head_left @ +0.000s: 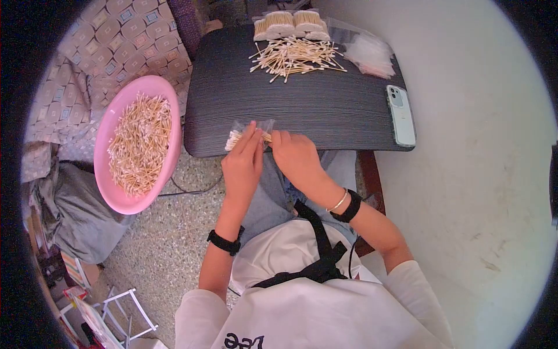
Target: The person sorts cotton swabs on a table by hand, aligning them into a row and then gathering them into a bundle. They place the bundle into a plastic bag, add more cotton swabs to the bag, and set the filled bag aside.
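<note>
Plastic bag (268,124), clear, crinkled, holding white-tipped swabs (232,140); at seven o'clock on black, fine-lined, round-cornered worktop (279,104). Left hand (243,166): grip closed on bag, fingers nearly straight. Right hand (297,157): grip curled shut on bag's end.

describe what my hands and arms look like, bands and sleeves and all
Both the left hand and right hand are gloveless. A wide black band circles the left forearm, another black band the right, with a thin, light, shiny bangle beside it. The short sleeves are white.
</note>
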Demonstrator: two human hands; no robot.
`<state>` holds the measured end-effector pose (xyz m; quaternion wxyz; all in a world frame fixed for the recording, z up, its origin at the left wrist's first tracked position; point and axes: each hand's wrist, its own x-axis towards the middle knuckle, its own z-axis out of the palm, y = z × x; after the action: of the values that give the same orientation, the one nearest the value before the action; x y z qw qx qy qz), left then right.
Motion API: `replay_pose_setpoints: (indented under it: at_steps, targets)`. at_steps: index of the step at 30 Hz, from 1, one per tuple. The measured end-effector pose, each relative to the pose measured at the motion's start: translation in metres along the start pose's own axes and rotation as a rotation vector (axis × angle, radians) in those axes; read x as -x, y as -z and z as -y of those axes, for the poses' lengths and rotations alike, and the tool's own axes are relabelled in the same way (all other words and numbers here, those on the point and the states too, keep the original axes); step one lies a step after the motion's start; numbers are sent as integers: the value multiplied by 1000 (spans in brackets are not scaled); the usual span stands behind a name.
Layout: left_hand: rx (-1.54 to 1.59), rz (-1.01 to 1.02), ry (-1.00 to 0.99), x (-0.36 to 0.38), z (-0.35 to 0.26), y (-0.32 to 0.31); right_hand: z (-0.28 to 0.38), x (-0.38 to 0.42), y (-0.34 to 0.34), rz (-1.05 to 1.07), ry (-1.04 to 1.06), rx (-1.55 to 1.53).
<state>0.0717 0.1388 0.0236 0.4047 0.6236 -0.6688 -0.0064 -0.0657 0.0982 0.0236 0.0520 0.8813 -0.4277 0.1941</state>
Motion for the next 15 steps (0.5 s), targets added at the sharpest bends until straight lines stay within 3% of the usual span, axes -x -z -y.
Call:
replay_pose_setpoints:
  at_steps: [6, 15]
  targets:
    - [-124, 21, -82, 1, 0, -4, -3, -8, -12, -59, 18, -25]
    - [-188, 83, -113, -1, -1, -5, -14, -15, 16, 63, -68, -35]
